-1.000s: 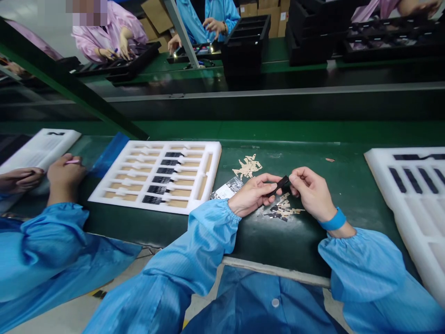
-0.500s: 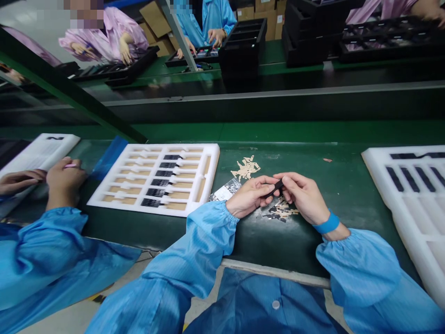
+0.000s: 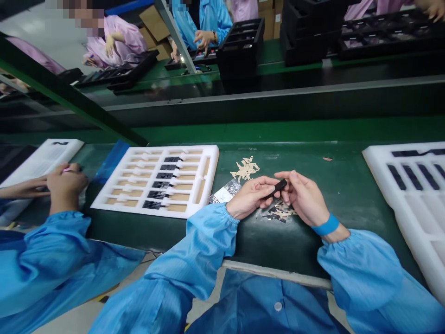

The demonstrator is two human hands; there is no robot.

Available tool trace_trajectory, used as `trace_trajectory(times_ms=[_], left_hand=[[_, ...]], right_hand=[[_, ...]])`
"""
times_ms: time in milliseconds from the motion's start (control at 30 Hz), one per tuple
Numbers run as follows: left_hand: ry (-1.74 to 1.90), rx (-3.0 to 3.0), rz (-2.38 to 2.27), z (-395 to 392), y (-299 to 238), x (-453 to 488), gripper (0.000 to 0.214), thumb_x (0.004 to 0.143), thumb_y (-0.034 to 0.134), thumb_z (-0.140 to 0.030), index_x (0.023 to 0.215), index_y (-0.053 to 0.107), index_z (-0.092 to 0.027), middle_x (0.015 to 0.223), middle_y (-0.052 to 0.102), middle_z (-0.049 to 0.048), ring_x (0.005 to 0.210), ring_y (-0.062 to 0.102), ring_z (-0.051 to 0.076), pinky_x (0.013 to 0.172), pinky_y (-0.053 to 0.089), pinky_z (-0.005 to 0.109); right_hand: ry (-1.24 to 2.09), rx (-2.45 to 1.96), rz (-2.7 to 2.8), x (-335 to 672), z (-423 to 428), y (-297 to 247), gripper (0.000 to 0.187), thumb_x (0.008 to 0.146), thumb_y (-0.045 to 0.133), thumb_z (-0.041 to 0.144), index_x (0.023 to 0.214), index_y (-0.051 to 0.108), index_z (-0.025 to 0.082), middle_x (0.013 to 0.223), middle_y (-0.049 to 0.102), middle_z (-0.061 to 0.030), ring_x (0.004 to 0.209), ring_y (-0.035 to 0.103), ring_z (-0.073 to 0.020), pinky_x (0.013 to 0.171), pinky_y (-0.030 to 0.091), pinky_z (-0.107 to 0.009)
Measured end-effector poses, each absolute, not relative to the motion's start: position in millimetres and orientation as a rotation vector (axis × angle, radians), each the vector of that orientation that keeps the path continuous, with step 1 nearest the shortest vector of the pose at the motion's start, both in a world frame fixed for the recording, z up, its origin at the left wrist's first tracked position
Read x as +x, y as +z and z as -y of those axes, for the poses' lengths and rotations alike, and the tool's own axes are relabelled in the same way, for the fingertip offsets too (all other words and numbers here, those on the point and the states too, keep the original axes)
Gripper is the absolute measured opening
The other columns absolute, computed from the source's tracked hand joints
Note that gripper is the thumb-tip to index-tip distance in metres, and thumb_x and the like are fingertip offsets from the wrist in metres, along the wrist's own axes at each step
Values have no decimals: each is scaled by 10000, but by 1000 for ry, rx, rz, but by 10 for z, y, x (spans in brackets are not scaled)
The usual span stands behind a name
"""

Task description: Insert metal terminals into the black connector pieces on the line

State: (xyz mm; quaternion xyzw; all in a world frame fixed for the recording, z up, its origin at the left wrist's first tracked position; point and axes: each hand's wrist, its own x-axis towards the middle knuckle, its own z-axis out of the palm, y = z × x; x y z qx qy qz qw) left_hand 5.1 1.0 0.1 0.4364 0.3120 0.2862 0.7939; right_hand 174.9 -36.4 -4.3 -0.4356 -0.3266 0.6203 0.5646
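My left hand [image 3: 251, 195] is closed on a small black bar-shaped part [image 3: 279, 186], thumb on top, its far end pointing up and right. My right hand [image 3: 308, 197], with a blue band on the wrist, is beside that end; its thumb is lifted off and its fingers are apart. Whether a right fingertip touches the part's underside I cannot tell. Beneath the hands lies a pile of small black and beige pieces [image 3: 280, 214] on clear plastic. Just beyond is a heap of beige cut-out pieces [image 3: 245, 168], with a printed clear bag [image 3: 225, 191] near my left wrist.
Left of me, a white foam tray [image 3: 203, 200] holds several black pronged parts [image 3: 162, 184]. Another foam tray [image 3: 380, 176] with black strips stands at the right. A neighbour's hand [image 3: 66, 185] works at the far left. Black bins [image 3: 239, 51] and other people are across the bench.
My right thumb has lifted away from the black part, and the right fingers have opened. More of the part's end shows. The left hand keeps its hold.
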Motion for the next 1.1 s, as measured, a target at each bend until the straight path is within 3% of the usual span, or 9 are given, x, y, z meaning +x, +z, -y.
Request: trace_trajectory(times_ms=[200, 433, 633, 767, 1000, 1100], left_hand=[[829, 1303, -909, 32, 7, 94, 424, 919, 621, -412, 1210, 627, -104, 900, 696, 72, 624, 545, 68, 521, 404, 184], [858, 1496, -928, 91, -62, 77, 374, 966, 563, -381, 1245, 660, -151, 916, 697, 58, 674, 574, 85, 635, 465, 202], [796, 1469, -911, 70, -47, 84, 386, 976, 543, -385, 1256, 645, -139, 937, 725, 73, 651, 572, 81, 616, 461, 197], [772, 1402, -904, 33, -38, 87, 373, 959, 565, -357, 1227, 639, -109, 933, 729, 85, 617, 566, 73, 569, 442, 189], [656, 1427, -898, -14, -104, 99, 320, 993, 487, -341, 1177, 620, -116, 905, 733, 80, 585, 594, 63, 525, 440, 167], [656, 1370, -885, -34, -142, 112, 383, 1031, 388, -401, 1164, 598, -109, 905, 731, 96, 595, 604, 68, 508, 440, 163]], right_hand=[[1131, -1218, 1066, 1778, 379, -40, 365, 880, 720, 500, 1036, 640, 180, 688, 567, 19, 515, 516, -90, 477, 428, -224], [1035, -1274, 1189, 1791, 408, -82, 332, 863, 746, 455, 997, 580, 201, 793, 654, -24, 646, 633, -142, 557, 490, -249], [1059, -1329, 1207, 1873, 363, -96, 325, 945, 631, 507, 891, 591, 189, 579, 552, 26, 492, 505, -103, 490, 414, -228], [1112, -1320, 1152, 1854, 350, -80, 385, 950, 591, 564, 893, 606, 184, 640, 573, 11, 486, 514, -101, 461, 409, -231], [1370, -1351, 1084, 1978, 295, -12, 280, 814, 772, 389, 844, 579, 188, 515, 481, 65, 380, 382, -66, 383, 253, -199], [1195, -1254, 788, 2069, 210, -2, 244, 773, 769, 336, 862, 577, 214, 606, 543, 54, 408, 431, -71, 390, 295, -208]])
